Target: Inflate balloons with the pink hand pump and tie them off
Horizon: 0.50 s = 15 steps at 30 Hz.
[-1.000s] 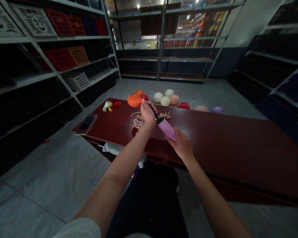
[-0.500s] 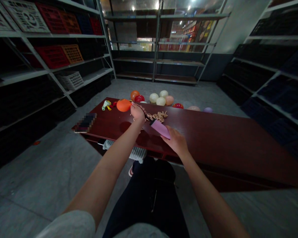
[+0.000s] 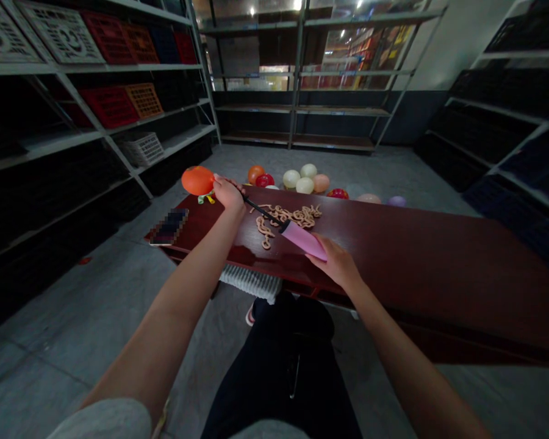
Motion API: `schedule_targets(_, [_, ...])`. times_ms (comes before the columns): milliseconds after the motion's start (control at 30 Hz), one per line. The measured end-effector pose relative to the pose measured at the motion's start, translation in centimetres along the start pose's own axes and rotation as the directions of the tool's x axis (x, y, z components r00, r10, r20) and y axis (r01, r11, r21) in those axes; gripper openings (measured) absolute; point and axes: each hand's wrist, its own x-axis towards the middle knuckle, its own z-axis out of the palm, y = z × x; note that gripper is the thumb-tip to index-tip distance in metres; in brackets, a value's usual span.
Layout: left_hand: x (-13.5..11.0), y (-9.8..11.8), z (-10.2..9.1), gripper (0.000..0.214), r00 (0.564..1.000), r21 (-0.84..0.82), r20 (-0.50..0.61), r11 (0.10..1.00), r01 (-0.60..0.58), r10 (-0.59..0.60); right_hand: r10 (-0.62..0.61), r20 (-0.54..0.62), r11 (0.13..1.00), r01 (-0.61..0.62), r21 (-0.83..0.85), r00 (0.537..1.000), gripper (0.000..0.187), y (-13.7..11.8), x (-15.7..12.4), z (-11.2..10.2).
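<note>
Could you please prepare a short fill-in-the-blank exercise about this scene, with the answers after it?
1. The left hand holds a balloon coloured ____.
2. The right hand grips a pink pump whose rod is coloured ____.
3. Of the balloons showing beyond the table, the purple one is farthest to the ____ in the picture.

Missing words: orange; black; right.

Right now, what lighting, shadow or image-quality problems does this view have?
Head view: dim overall, small bright lights beyond the back shelves; head view: a dark patch, shadow or reflection, on the table beside the left forearm; head view: pixelation obscures a flat object at the table's left end.
</note>
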Motion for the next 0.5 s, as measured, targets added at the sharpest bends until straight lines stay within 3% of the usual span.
schedule_targets(233, [-4.6, -4.3, 1.2, 0.04, 0.99, -0.05, 0.078, 0.991, 0.123, -0.119, 0.037, -0.002, 0.997, -0.037, 0.073, 0.999, 0.05, 1.1, 0.1, 0.0])
schedule_targets(400, [-8.2, -8.5, 1.6, 0.041, 0.952, -0.044, 0.192, 0.967, 0.251, -0.239, 0.112, -0.017, 0.992, -0.111, 0.058, 0.994, 0.05, 1.0, 0.2, 0.0])
schedule_targets(500, [-9.0, -9.5, 1.5, 0.037, 0.935, -0.03, 0.242, 0.961, 0.276, -0.261, 0.133, -0.016, 0.989, -0.132, 0.068, 0.991, 0.05, 0.8, 0.3, 0.0])
